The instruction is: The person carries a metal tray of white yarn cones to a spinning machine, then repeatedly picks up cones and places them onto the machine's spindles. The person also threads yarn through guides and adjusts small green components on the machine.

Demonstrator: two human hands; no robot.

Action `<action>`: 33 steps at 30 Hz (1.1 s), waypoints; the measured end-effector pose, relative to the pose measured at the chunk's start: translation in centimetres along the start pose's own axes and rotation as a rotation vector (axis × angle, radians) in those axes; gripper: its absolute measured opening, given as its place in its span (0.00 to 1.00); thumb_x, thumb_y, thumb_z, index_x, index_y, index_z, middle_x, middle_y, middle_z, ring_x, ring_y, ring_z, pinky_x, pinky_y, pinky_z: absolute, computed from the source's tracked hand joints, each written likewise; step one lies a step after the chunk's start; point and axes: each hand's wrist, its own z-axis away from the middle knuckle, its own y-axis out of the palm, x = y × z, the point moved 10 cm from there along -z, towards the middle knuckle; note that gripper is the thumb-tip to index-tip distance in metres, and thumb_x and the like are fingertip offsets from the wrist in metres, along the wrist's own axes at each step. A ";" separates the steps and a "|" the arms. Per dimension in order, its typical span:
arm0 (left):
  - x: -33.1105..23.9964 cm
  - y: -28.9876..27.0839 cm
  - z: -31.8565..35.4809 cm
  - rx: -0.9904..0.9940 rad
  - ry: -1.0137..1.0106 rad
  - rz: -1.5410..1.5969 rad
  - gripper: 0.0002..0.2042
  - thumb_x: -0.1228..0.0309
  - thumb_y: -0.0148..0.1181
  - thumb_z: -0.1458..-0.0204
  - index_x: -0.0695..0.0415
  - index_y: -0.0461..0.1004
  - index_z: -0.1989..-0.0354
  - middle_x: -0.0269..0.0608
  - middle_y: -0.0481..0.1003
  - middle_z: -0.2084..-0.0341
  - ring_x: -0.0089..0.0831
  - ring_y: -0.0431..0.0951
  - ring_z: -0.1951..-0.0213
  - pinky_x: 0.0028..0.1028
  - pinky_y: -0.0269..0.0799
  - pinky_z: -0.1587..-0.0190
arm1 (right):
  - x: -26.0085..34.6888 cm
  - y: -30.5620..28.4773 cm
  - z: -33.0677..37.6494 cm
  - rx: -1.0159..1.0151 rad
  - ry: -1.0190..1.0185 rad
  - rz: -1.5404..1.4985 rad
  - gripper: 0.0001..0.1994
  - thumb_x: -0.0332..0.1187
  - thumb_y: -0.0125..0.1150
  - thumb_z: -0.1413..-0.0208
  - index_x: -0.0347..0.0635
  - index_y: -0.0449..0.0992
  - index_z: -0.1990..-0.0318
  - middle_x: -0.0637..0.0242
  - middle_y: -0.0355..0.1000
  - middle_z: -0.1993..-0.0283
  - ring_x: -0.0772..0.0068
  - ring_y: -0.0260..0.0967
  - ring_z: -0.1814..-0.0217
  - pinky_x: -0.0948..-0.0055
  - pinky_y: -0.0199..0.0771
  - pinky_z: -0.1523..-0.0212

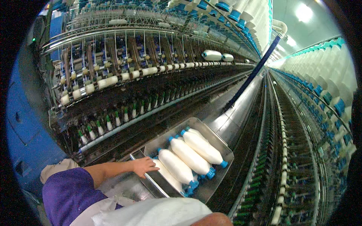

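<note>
Several blue-ended white roving bobbins (190,155) lie side by side in a metal trolley (209,132) between two spinning frames (107,81). The left hand (146,166), fingers loosely extended, is over the trolley's near end; the right hand is out of view, its state untellable.

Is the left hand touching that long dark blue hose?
Apart. The head view shows the left hand at one end of the metal bin, with white spools showing between the hand and the dark blue hose.
</note>
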 end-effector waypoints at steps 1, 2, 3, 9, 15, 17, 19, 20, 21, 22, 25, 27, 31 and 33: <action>1.1 0.6 -1.4 0.043 -0.010 -0.002 0.50 0.53 0.72 0.70 0.53 0.56 0.34 0.46 0.67 0.53 0.42 0.68 0.51 0.41 0.59 0.46 | -1.2 0.8 -1.9 0.012 -0.001 0.013 0.41 0.41 0.69 0.73 0.35 0.65 0.44 0.53 0.68 0.54 0.51 0.64 0.49 0.44 0.51 0.38; 2.3 0.4 -3.4 0.000 0.001 -0.039 0.51 0.53 0.72 0.71 0.53 0.55 0.33 0.47 0.67 0.53 0.42 0.68 0.51 0.41 0.59 0.47 | -2.8 1.6 -3.1 0.060 -0.019 0.047 0.41 0.45 0.70 0.71 0.34 0.65 0.45 0.53 0.67 0.55 0.50 0.63 0.49 0.45 0.52 0.39; 3.9 0.0 -5.2 -0.031 -0.004 -0.053 0.50 0.53 0.72 0.71 0.53 0.55 0.34 0.47 0.67 0.52 0.42 0.67 0.50 0.41 0.59 0.46 | -4.5 2.9 -4.9 0.114 -0.004 0.079 0.42 0.46 0.69 0.65 0.42 0.60 0.40 0.55 0.65 0.49 0.51 0.61 0.44 0.46 0.51 0.37; 10.4 0.7 -15.6 0.045 -0.028 -0.007 0.48 0.55 0.71 0.70 0.53 0.57 0.34 0.47 0.67 0.51 0.42 0.67 0.47 0.40 0.58 0.45 | -12.1 7.6 -15.5 0.083 -0.066 0.064 0.37 0.52 0.66 0.59 0.39 0.66 0.42 0.56 0.68 0.50 0.54 0.65 0.47 0.44 0.54 0.41; 14.5 1.6 -26.4 -0.028 -0.116 -0.030 0.49 0.65 0.71 0.68 0.52 0.53 0.31 0.51 0.62 0.41 0.46 0.60 0.38 0.49 0.53 0.40 | -7.1 10.0 -32.7 -0.449 -0.306 0.289 0.29 0.44 0.58 0.47 0.41 0.64 0.40 0.60 0.68 0.47 0.56 0.67 0.49 0.46 0.63 0.48; 15.8 1.3 -29.4 -0.094 -0.189 -0.098 0.45 0.72 0.67 0.61 0.49 0.51 0.31 0.52 0.56 0.36 0.46 0.54 0.33 0.52 0.47 0.36 | -6.1 9.8 -37.0 -0.412 -0.347 0.355 0.35 0.47 0.62 0.52 0.40 0.61 0.38 0.58 0.68 0.47 0.54 0.66 0.48 0.46 0.63 0.48; 18.5 3.4 -30.4 0.172 -0.355 -0.051 0.36 0.65 0.63 0.52 0.50 0.55 0.32 0.52 0.55 0.35 0.46 0.54 0.34 0.50 0.46 0.36 | -6.4 8.7 -40.4 -0.223 -0.315 0.316 0.40 0.48 0.65 0.56 0.39 0.59 0.37 0.56 0.67 0.47 0.53 0.65 0.48 0.46 0.63 0.48; 19.5 2.2 -30.0 0.112 -0.347 -0.066 0.34 0.64 0.64 0.54 0.50 0.60 0.36 0.51 0.58 0.37 0.46 0.57 0.36 0.49 0.52 0.39 | -6.9 8.0 -41.7 -0.123 -0.268 0.310 0.42 0.49 0.67 0.58 0.39 0.57 0.36 0.56 0.67 0.47 0.53 0.65 0.48 0.46 0.63 0.48; 19.9 0.8 -30.0 0.094 -0.325 -0.104 0.32 0.62 0.64 0.56 0.51 0.65 0.39 0.50 0.60 0.39 0.47 0.61 0.39 0.49 0.57 0.41 | -8.1 6.9 -42.9 -0.020 -0.201 0.300 0.45 0.49 0.69 0.60 0.39 0.56 0.35 0.55 0.66 0.47 0.52 0.65 0.48 0.46 0.63 0.48; 20.9 -1.3 -29.7 -0.015 -0.340 -0.009 0.29 0.62 0.65 0.59 0.51 0.68 0.44 0.48 0.65 0.44 0.47 0.65 0.43 0.48 0.62 0.47 | -9.4 6.4 -43.8 0.092 -0.128 0.288 0.48 0.50 0.70 0.63 0.39 0.55 0.35 0.54 0.66 0.47 0.52 0.65 0.48 0.46 0.62 0.48; 23.8 -9.2 -26.4 -0.296 -0.313 0.024 0.24 0.62 0.65 0.64 0.54 0.74 0.54 0.45 0.75 0.63 0.44 0.74 0.58 0.44 0.71 0.61 | -11.4 3.4 -47.1 0.086 -0.169 0.294 0.56 0.48 0.73 0.73 0.38 0.50 0.33 0.51 0.65 0.49 0.51 0.64 0.50 0.49 0.64 0.49; 27.4 -12.6 -22.6 -0.316 -0.478 0.149 0.24 0.61 0.64 0.58 0.57 0.72 0.51 0.48 0.75 0.63 0.48 0.75 0.59 0.44 0.71 0.58 | -13.6 4.0 -49.6 0.095 -0.189 0.322 0.53 0.42 0.71 0.70 0.36 0.50 0.33 0.54 0.66 0.54 0.53 0.65 0.54 0.52 0.65 0.52; 31.9 -20.6 -14.5 -0.451 -0.624 0.159 0.25 0.56 0.59 0.47 0.58 0.68 0.44 0.50 0.73 0.52 0.47 0.72 0.50 0.40 0.68 0.48 | -18.8 8.4 -54.2 0.193 -0.238 0.395 0.47 0.48 0.68 0.61 0.35 0.53 0.34 0.53 0.68 0.54 0.51 0.68 0.54 0.49 0.69 0.55; 33.5 -25.7 -10.7 -0.654 -0.675 0.165 0.23 0.55 0.58 0.45 0.58 0.72 0.48 0.49 0.75 0.55 0.47 0.73 0.52 0.41 0.68 0.48 | -20.7 8.1 -57.9 0.132 -0.135 0.335 0.47 0.51 0.68 0.60 0.35 0.55 0.35 0.48 0.68 0.51 0.48 0.70 0.56 0.47 0.70 0.56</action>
